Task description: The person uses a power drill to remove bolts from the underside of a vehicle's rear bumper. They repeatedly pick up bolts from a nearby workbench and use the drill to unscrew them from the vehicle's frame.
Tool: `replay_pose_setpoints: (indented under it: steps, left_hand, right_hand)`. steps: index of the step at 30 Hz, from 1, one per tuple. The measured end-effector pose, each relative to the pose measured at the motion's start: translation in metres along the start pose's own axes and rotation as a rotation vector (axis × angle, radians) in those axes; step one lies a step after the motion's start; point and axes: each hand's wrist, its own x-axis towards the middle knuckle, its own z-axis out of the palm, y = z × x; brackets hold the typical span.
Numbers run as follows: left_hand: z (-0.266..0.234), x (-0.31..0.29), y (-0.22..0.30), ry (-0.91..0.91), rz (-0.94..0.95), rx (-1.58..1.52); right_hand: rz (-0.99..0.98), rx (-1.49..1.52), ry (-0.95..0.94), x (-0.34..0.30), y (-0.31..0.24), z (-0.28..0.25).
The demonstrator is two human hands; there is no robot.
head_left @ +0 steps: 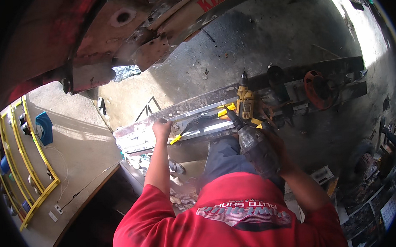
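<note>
My left hand (162,129) is closed at the left part of long silvery metal strips (198,133) lying on a narrow, worn bench (172,110). Whatever its fingers pinch is hidden. In my right hand (274,139) is a bulky dark grey power tool (258,150), its slim black nose tilted up and left over the strips. A yellow cordless drill (245,102), bit upward, stands just beyond that tool. Between my hands lies a black tool with yellow ends (200,122), resting along the strips.
Further right on the bench sits an orange-red reel (318,89) among dark tools. A large rusty metal panel (104,39) hangs overhead at the upper left. Yellow rails (40,145) stand at far left near a blue object (44,128). Clutter (370,172) fills the lower right.
</note>
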Motion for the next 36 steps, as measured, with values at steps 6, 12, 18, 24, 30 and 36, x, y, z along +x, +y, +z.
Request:
replay_pose_setpoints:
  steps: [6,12,18,24,30,36]
  left_hand:
    - [-0.109,-0.092,0.184,-0.296,0.287,-0.619]
    - [-0.185,-0.144,0.321,-0.045,1.261,-0.053]
    - [-0.185,-0.182,0.396,-0.101,1.188,-0.305]
    - [-0.168,-0.207,0.432,-0.79,0.452,-1.327]
    - [-0.164,-0.201,0.44,-0.71,0.623,-1.103]
    - [-0.169,-0.206,0.451,-0.803,0.444,-1.319]
  right_hand:
    - [0.143,0.667,-0.029,0.014,-0.001,-0.013]
    - [-0.603,-0.942,0.144,0.023,-0.047,-0.028]
    - [-0.372,0.186,0.001,0.034,-0.031,-0.055]
    - [0.102,1.112,-0.196,0.052,-0.021,-0.073]
    - [-0.307,0.273,0.043,0.05,-0.054,-0.072]
    - [-0.424,0.164,0.042,0.053,-0.077,-0.075]
